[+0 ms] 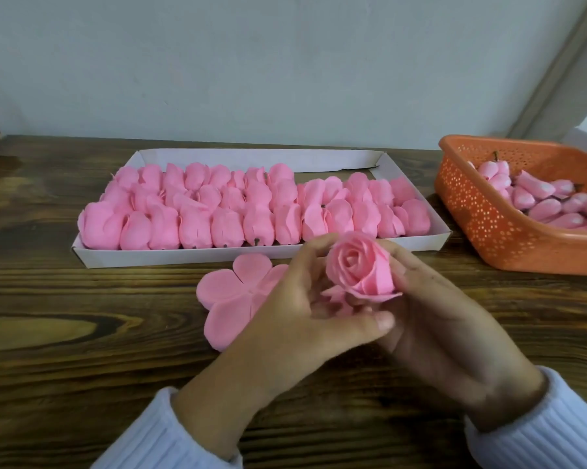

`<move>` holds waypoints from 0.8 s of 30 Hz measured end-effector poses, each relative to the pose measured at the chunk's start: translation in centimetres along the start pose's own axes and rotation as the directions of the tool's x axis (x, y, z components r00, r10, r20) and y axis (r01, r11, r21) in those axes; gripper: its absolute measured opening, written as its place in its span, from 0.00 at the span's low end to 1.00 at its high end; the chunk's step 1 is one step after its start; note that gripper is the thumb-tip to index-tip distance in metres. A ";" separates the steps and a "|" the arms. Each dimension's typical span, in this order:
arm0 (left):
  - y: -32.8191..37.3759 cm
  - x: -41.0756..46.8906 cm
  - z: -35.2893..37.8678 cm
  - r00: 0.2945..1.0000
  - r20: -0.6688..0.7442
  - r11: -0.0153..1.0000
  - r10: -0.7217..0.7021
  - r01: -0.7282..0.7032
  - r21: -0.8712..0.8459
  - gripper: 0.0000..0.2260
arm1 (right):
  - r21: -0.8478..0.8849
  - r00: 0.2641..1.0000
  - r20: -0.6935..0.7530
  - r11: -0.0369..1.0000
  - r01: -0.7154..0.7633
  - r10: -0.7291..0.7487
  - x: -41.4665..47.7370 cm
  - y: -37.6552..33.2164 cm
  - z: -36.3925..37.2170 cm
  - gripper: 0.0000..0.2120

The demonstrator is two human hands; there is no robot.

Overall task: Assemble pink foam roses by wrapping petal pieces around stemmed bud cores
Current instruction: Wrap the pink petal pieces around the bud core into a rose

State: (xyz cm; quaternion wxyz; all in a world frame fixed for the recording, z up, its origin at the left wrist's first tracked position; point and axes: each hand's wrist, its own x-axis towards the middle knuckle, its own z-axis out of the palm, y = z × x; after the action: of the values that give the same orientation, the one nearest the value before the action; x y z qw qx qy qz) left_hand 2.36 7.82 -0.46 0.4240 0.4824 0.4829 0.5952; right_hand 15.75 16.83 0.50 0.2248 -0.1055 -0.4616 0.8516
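Observation:
A pink foam rose (360, 265) with wrapped petals is held upright above the table between both hands. My left hand (295, 309) curls round its left side and base, thumb reaching across underneath. My right hand (434, 313) cups its right side with fingers bent behind the petals. The stem is hidden by my fingers. A flat pink petal piece (231, 299) with several lobes lies on the table just left of my left hand, partly covered by it.
A white cardboard tray (190, 257) behind my hands holds several rows of pink roses (251, 206). An orange perforated basket (481, 211) at the right holds several pink bud cores (542, 198). The dark wooden table (82, 333) meets a pale wall behind.

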 end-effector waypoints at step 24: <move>0.5 -0.3 0.9 0.989 -0.094 0.989 0.111 -0.119 -0.083 0.13 | 0.032 0.980 0.049 0.980 -0.195 0.194 -0.2 1.8 1.1 0.31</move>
State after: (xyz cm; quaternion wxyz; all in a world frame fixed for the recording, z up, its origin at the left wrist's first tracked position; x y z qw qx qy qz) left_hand 3.24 7.59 0.00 0.3879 0.4632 0.4461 0.6603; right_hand 14.93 15.06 -0.39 0.1317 -0.1265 -0.4384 0.8801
